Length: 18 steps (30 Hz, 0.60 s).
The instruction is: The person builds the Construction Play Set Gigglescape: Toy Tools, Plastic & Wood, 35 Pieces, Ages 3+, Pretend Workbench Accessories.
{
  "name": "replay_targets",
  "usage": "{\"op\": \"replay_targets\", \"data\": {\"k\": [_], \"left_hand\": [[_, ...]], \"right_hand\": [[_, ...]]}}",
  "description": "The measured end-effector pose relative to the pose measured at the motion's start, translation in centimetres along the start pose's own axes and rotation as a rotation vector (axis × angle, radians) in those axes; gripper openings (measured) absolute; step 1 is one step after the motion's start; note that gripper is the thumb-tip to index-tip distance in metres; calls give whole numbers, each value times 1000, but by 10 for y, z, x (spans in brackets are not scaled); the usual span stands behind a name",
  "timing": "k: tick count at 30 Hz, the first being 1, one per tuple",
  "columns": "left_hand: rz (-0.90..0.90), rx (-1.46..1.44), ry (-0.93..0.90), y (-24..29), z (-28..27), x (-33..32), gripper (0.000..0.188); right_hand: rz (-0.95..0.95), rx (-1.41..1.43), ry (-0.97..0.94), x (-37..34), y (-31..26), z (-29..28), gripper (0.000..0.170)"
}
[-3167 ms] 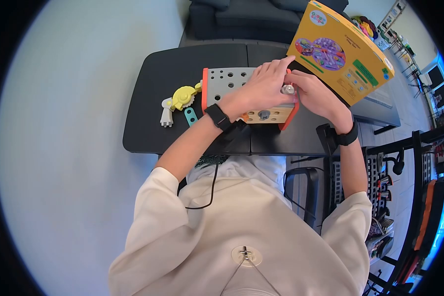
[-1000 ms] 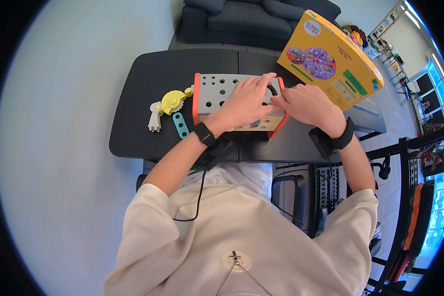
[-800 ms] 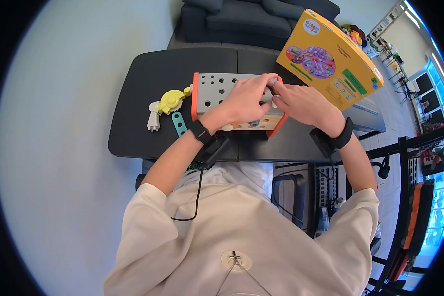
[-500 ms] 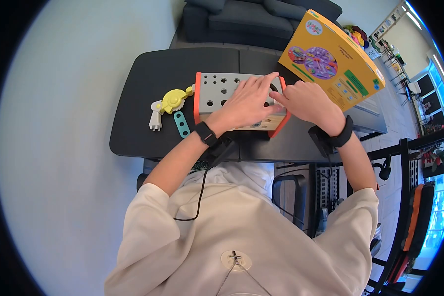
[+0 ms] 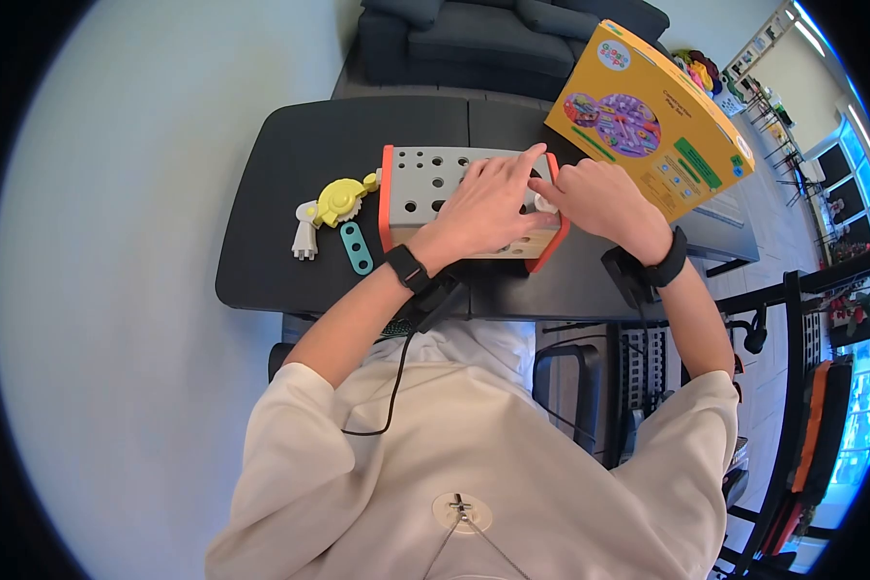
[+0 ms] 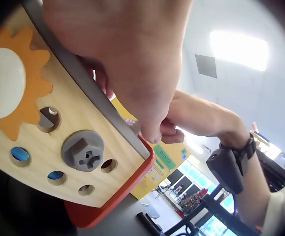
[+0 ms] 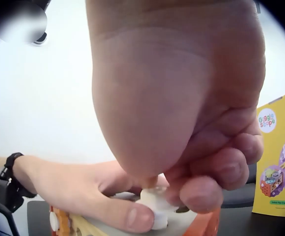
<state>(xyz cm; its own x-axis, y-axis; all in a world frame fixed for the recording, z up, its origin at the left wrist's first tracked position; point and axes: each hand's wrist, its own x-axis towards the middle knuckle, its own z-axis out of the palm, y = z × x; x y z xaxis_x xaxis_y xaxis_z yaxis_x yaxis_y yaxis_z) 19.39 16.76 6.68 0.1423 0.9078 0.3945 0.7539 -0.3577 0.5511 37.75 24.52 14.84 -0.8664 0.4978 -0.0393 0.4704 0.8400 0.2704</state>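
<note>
A toy box stands on the table, with a grey holed top (image 5: 410, 184), red-orange ends and a light wooden side (image 6: 59, 162). The left hand (image 5: 483, 208) lies across the top, fingers extended, its thumb beside a small white piece (image 7: 157, 201). Thumb and fingers of the right hand (image 5: 604, 203) pinch that piece at the right end of the top; its lower part is partly hidden. On the wooden side, the left wrist view shows a grey bolt head (image 6: 86, 152) and an orange gear shape (image 6: 34, 98) with a white centre.
Left of the box, a yellow saw-like part (image 5: 339, 201) joins a white claw-like piece (image 5: 304, 232). A teal holed strip (image 5: 356, 247) lies beside them on the black table (image 5: 290, 155). A yellow carton (image 5: 648, 121) stands behind at the right, and a sofa (image 5: 474, 43) is beyond.
The head view has shifted. The right hand has turned at the wrist, its fingers more curled than 0.8 s ago, staying over the box's right end. The left hand stays on the top.
</note>
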Motion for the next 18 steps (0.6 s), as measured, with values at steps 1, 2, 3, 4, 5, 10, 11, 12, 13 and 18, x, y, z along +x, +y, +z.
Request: {"op": "replay_targets", "data": {"k": [1, 2, 3, 4, 5, 10, 11, 12, 13, 18], "left_hand": [[25, -28, -10, -4, 1, 0, 95], [25, -28, -10, -8, 0, 1, 95], [34, -105, -46, -13, -1, 2, 95], [44, -181, -81, -14, -4, 4, 96], [46, -181, -81, -14, -6, 3, 96], [-5, -64, -79, 9, -14, 0, 94], [-4, -63, -79, 9, -11, 0, 94], [-9, -58, -44, 8, -7, 0, 93], [-16, -53, -8, 6, -6, 0, 93], [26, -171, -79, -15, -6, 5, 96]], "right_hand": [[-1, 0, 0, -4, 0, -5, 26], [-1, 178, 36, -9, 0, -10, 27], [0, 355, 74, -11, 0, -13, 27], [0, 354, 75, -12, 0, -13, 27], [-10, 405, 82, -12, -1, -12, 27], [-14, 185, 36, 2, 0, 8, 30], [-13, 185, 38, 3, 0, 10, 30], [-13, 91, -20, 3, 0, 10, 30], [-16, -4, -78, 5, -3, 6, 29], [-40, 226, 52, -10, -1, -6, 30]]}}
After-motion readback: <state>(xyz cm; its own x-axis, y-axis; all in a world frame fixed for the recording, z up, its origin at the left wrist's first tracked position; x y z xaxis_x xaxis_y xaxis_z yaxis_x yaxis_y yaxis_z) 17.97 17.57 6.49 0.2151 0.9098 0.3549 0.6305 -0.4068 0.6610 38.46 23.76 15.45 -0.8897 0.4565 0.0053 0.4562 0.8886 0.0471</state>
